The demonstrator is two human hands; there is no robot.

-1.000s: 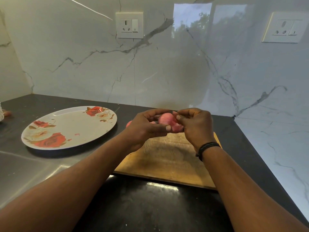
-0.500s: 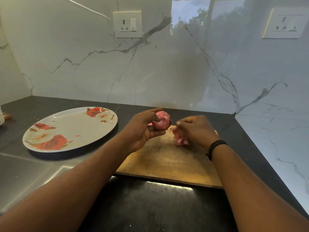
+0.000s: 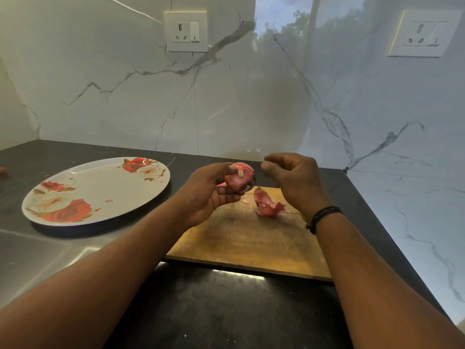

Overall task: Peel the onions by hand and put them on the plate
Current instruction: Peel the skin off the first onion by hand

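Note:
A small red onion (image 3: 240, 181) is held above the wooden cutting board (image 3: 249, 240), gripped by my left hand (image 3: 208, 190) with thumb on top and fingers underneath; its pale root end faces me. My right hand (image 3: 292, 180) hovers just right of the onion, fingers curled and blurred, with nothing visible in them. A piece of pink onion skin (image 3: 266, 204) lies on the board below my right hand. The white plate with red roses (image 3: 100, 182) sits to the left on the dark counter, holding only a tiny pink scrap (image 3: 109, 201).
The marble wall stands close behind the board, with two sockets (image 3: 186, 31) high up. A steel surface (image 3: 30, 258) borders the counter at front left. A small reddish thing (image 3: 3, 171) lies at the far left edge.
My right hand pulled a piece of skin off the onion, dropped it on the board and rose back beside the onion. My left hand kept hold of the onion.

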